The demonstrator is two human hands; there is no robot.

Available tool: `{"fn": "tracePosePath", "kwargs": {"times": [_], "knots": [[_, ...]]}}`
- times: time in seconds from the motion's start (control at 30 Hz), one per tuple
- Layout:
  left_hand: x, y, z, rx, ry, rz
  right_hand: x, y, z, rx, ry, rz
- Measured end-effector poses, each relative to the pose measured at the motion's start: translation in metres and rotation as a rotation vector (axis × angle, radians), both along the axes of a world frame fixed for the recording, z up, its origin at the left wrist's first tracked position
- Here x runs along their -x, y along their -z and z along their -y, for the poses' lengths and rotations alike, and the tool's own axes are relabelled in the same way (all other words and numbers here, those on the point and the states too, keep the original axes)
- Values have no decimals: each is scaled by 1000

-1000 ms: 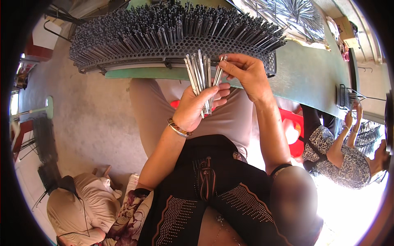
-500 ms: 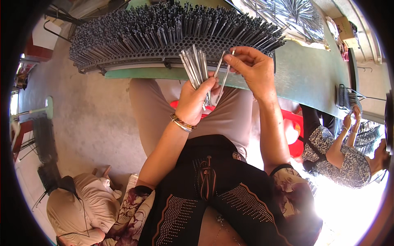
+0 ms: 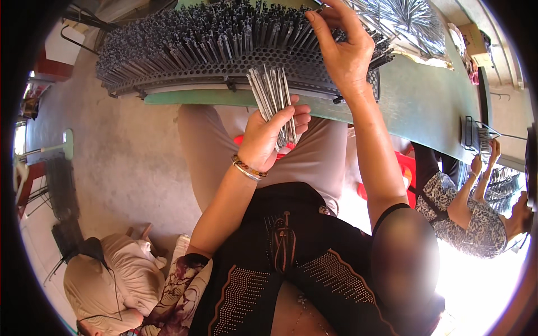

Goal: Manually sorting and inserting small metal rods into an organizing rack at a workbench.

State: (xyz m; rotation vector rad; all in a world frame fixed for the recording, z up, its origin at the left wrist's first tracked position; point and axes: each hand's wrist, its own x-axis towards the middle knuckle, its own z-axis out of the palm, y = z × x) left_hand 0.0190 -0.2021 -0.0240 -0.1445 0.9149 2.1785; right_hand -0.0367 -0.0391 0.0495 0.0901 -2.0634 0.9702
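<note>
My left hand [image 3: 268,130] is closed round a bundle of thin silvery rods [image 3: 270,89], held upright in front of my knees. My right hand [image 3: 342,50] reaches over a long black perforated rack [image 3: 235,70] packed with upright dark grey rods [image 3: 185,45]. Its thumb and fingers pinch at the tops of these rods, near the upper picture edge. A thin rod seems to sit in the pinch, but the fingertips partly hide it.
The rack stands on a green table [image 3: 414,101]. Behind it on the right lies a heap of loose silvery rods [image 3: 409,22]. A co-worker in a patterned top [image 3: 471,224] works at the right; another person [image 3: 106,280] sits at lower left. A red stool [image 3: 406,171] is near my right arm.
My right hand has moved up and away from the left-hand bundle, out over the rods in the rack. My left hand keeps its bundle in nearly the same place.
</note>
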Motion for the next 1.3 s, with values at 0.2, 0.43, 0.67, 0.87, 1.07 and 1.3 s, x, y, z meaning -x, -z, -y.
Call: {"fn": "tracePosePath", "kwargs": {"times": [0.2,0.43,0.67,0.87,1.07,1.3], "knots": [[1,-1,7,4,17,-29,6,2,1,-17,22,-49],[1,-6,6,22,34,-2,18,24,-13,-467,42,-136],[1,-7,10,65,73,-37,-13,18,-6,-297,25,-78],[-3,-8,8,7,80,-54,-47,24,6,374,-231,628],[-6,-3,4,13,99,-48,-51,20,-11,516,-237,802],[-7,7,5,33,48,-1,-74,-1,-5,448,-10,234]]}}
